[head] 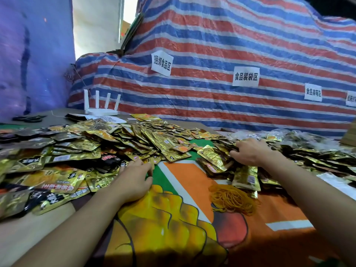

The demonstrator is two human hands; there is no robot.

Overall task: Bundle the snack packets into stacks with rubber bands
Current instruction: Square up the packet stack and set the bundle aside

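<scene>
Several gold and black snack packets [119,143] lie heaped across the table, from the far left to the right edge. My left hand [133,180] lies at the near edge of the heap, its fingers slightly bent on the cloth beside the packets. My right hand [250,151] rests on a pile of gold packets [213,157] at the right, its fingertips curled in among them. A loose tangle of yellow rubber bands [231,199] sits on the cloth near the right forearm.
A printed orange, green and yellow cloth [183,189] covers the table in front of me. A white router [102,108] with several antennas stands at the back left, black scissors [28,118] beside it. A striped tarp [231,45] with paper labels rises behind.
</scene>
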